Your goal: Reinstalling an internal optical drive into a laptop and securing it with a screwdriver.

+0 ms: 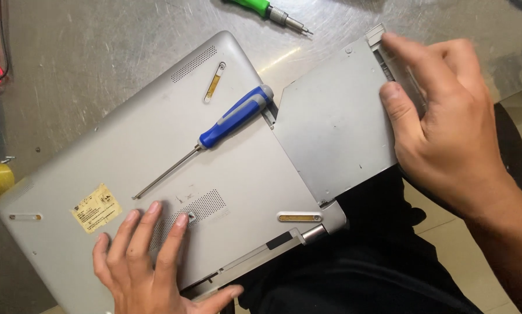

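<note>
Honestly the trick with this bit is keeping the pull dead straight, in line with the slot, since the disc drive (pixel 336 131) is a thin flat tray and looks like it'd bind or bend if it gets twisted on the way out. It's sticking most of the way out of the right side of the upturned silver laptop (pixel 156 174), overhanging the table edge above the person's lap. Right hand (pixel 447 134) is pinching the drive's outer end, thumb on the flat top and fingers curled over the far edge, wrist coming in from the right. Left hand (pixel 150 256) isn't gripping anything, just spread flat on the near part of the laptop's underside by the vent holes, pinning it down. A blue-handled screwdriver (pixel 214 136) is lying loose on the laptop, so I'd watch it doesn't roll off. A green one (pixel 267 10) sits on the far side of the metal table (pixel 69 70).
</note>
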